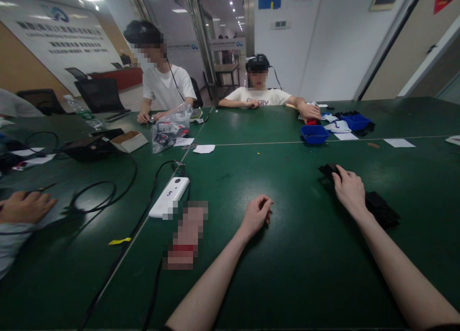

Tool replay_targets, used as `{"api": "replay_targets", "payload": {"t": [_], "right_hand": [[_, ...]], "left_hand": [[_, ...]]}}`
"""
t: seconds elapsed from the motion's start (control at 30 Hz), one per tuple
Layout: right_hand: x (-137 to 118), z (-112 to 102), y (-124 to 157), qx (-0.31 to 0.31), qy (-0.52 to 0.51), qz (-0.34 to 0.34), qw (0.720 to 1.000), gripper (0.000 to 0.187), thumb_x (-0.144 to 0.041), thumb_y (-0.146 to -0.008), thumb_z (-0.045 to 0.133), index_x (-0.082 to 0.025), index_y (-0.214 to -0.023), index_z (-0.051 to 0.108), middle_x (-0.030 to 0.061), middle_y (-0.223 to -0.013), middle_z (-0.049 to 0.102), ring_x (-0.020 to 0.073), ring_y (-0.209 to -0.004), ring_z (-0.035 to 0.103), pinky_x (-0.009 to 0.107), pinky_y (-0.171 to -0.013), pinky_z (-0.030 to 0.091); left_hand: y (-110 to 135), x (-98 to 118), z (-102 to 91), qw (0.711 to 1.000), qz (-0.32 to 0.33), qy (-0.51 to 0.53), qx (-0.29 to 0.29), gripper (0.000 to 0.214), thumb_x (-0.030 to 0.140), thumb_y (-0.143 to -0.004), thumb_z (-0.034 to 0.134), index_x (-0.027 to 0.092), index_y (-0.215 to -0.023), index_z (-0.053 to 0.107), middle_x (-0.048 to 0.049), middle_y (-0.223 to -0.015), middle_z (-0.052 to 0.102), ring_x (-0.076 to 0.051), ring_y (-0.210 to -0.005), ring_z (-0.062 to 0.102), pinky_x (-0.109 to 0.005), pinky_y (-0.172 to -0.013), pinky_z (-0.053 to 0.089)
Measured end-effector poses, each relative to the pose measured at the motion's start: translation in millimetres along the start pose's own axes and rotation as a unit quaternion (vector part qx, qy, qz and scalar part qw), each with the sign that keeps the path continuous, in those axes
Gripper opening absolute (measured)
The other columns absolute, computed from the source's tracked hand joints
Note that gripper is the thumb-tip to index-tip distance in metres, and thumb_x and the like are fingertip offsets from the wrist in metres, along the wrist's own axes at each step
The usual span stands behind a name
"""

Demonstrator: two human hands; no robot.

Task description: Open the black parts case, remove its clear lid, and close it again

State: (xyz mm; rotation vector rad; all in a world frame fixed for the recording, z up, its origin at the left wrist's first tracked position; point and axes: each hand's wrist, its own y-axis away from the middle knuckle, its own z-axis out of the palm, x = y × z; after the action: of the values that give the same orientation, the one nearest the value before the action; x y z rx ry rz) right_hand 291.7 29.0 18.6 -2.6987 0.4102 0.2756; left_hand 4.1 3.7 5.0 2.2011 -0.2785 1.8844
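Note:
My left hand (256, 214) rests on the green table (287, 264), its fingers loosely curled with nothing visible in them. Farther right, my right hand (348, 187) grips a small, flat black item (328, 171) between thumb and fingers, close to the tabletop; its exact kind cannot be made out. A dark black pile (381, 209), perhaps of similar pieces, lies just right of that wrist and is partly hidden by it. Left of my left hand are a white phone-like device (170, 197) marked 5 and a blurred-out reddish thing (189, 230).
Black cables (156, 197) run along the left side. Across the table, a co-worker's hand (309, 111) is over a blue tray (315, 134). A plastic bag (172, 127), an open box (129, 141) and paper slips (204, 149) lie farther back. Another person's hand (27, 206) is at far left.

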Motion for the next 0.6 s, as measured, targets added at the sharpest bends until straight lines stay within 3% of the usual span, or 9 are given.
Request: {"api": "replay_targets", "payload": {"t": [0.2,0.3,0.37,0.47,0.53,0.6], "right_hand": [[0.1,3.1,-3.6,-0.017,-0.15,0.044,0.988,0.053,-0.041,-0.087,0.027,-0.011,-0.125,0.049,0.0176,-0.106,0.06,0.0289,-0.096,0.055,0.042,-0.081,0.044],[-11.8,3.8,2.6,-0.047,-0.28,0.081,0.955,0.048,-0.042,-0.086,0.03,-0.017,-0.119,0.054,0.0124,-0.11,0.061,0.0259,-0.099,0.055,0.039,-0.082,0.045],[-27.5,2.5,12.7,-0.102,-0.391,0.117,0.907,0.044,-0.044,-0.085,0.032,-0.02,-0.112,0.057,0.009,-0.108,0.062,0.0233,-0.096,0.057,0.035,-0.076,0.047],[-58.8,-1.2,35.7,-0.246,-0.519,0.18,0.799,0.037,-0.043,-0.082,0.039,-0.022,-0.107,0.058,0.0051,-0.096,0.065,0.0192,-0.079,0.06,0.028,-0.06,0.048],[-79.4,-2.7,52.8,-0.319,-0.566,0.186,0.737,0.033,-0.043,-0.081,0.044,-0.023,-0.104,0.058,0.0029,-0.091,0.066,0.0169,-0.073,0.061,0.025,-0.055,0.046],[-95.7,-2.4,67.9,-0.357,-0.592,0.176,0.701,0.031,-0.043,-0.08,0.047,-0.023,-0.101,0.058,0.0009,-0.086,0.066,0.0148,-0.069,0.06,0.023,-0.052,0.044]], "left_hand": [[0.3,0.6,-0.1,1.0,0.001,-0.002,0.001,0.019,0.031,-0.082,0.045,0.014,-0.078,0.054,0.0055,-0.05,0.048,-0.006,-0.038,0.046,-0.016,-0.039,0.037],[0.5,0.4,-0.2,1.0,0.003,-0.004,0.0,0.02,0.032,-0.082,0.045,0.014,-0.078,0.053,0.0053,-0.05,0.048,-0.006,-0.038,0.046,-0.016,-0.039,0.037],[0.1,-1.0,-0.1,1.0,0.003,-0.001,-0.003,0.02,0.033,-0.082,0.045,0.014,-0.08,0.053,0.0054,-0.051,0.047,-0.006,-0.038,0.046,-0.016,-0.038,0.038],[-1.8,-5.4,0.2,1.0,0.01,0.025,0.007,0.023,0.035,-0.082,0.045,0.014,-0.09,0.053,0.0041,-0.059,0.049,-0.006,-0.042,0.049,-0.016,-0.038,0.04],[-3.3,-8.7,0.4,0.998,0.013,0.05,0.023,0.029,0.037,-0.083,0.044,0.015,-0.1,0.051,0.0015,-0.068,0.052,-0.007,-0.047,0.053,-0.017,-0.038,0.042],[-4.3,-11.2,0.3,0.998,0.012,0.061,0.025,0.034,0.04,-0.084,0.042,0.016,-0.107,0.048,0.0009,-0.071,0.053,-0.007,-0.045,0.053,-0.017,-0.036,0.042]]}}
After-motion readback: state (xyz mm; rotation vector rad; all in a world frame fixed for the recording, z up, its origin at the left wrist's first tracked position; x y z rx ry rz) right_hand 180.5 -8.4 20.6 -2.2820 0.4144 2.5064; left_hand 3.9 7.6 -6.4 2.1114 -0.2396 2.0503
